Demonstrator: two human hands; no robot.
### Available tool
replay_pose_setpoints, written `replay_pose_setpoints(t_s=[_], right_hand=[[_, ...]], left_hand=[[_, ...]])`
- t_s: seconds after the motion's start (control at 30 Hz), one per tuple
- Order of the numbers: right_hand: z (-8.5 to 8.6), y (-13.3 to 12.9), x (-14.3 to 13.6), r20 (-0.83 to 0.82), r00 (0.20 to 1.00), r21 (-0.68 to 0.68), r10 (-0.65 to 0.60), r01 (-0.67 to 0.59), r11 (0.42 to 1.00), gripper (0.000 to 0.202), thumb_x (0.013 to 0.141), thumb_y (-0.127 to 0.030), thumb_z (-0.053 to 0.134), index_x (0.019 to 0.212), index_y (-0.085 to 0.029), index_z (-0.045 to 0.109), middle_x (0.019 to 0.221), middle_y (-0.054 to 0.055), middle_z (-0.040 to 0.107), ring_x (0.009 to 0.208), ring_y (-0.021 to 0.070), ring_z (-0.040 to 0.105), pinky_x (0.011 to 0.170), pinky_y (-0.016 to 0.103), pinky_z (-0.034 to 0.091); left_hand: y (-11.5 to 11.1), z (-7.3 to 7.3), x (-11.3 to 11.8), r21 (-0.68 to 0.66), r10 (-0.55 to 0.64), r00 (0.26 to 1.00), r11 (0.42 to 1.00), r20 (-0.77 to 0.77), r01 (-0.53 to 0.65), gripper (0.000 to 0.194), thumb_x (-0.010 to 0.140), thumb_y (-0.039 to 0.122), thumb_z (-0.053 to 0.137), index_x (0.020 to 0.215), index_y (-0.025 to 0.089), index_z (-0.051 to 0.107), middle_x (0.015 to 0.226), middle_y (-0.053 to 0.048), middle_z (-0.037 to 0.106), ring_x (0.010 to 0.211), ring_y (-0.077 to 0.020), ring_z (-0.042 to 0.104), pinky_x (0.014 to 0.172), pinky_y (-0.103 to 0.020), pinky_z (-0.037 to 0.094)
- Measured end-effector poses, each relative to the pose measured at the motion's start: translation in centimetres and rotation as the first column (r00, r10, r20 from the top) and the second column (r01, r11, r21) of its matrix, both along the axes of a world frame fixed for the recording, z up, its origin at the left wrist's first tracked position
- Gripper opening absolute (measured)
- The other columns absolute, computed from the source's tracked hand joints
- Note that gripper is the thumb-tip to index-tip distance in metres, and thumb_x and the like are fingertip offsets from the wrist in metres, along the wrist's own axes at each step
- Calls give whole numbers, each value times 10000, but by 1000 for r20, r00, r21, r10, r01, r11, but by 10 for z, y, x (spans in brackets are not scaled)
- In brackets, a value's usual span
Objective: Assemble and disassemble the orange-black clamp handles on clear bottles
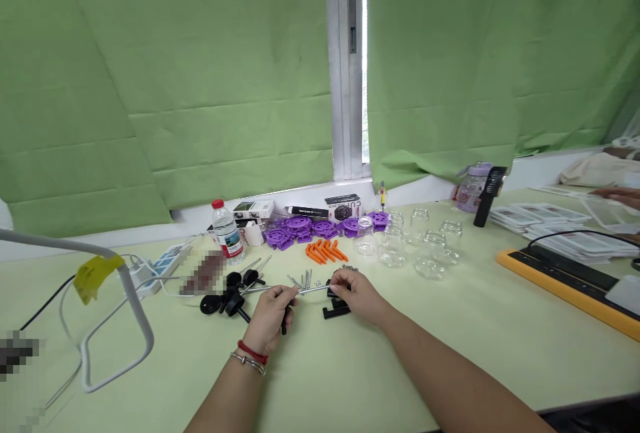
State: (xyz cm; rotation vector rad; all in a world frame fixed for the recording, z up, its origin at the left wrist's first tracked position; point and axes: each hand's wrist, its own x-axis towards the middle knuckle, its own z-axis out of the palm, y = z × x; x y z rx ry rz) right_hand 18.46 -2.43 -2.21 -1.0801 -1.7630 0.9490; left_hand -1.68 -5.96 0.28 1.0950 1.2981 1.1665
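A thin metal rod (315, 288) spans the gap between my two hands, low over the table. My left hand (270, 316) is closed around the rod's left end, and a dark stick-like part (285, 324) pokes out below its fingers. With fingertips pinched, my right hand (356, 292) grips the rod's right end. Just under that hand lie black bracket-like pieces (336, 312), partly covered by it. Several short metal pins (306, 278) rest behind the rod. Beside my left hand is a cluster of black round-ended parts (234, 301), some with metal shafts.
Orange bent pieces (326, 251) and purple wheel-like parts (295, 230) lie farther back. Clear glass jars (431, 256) stand right of them, a water bottle (227, 232) left. A white lamp frame (145, 326) juts in at left. At far right, another person's hand (617, 194) works near white cards.
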Motion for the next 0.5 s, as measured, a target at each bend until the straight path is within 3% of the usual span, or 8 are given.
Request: replay_pose_setpoints(t_s=[0.5], right_hand=[[-2, 1, -2, 8, 1000, -28, 5, -5, 1000, 242, 792, -355, 481, 624, -181, 489, 621, -24, 432, 592, 114, 403, 554, 225, 320]], left_hand=[[-2, 3, 1, -7, -7, 1000, 1000, -7, 7, 348, 639, 473, 647, 669, 159, 500, 617, 38, 524, 341, -29, 372, 309, -176, 229]])
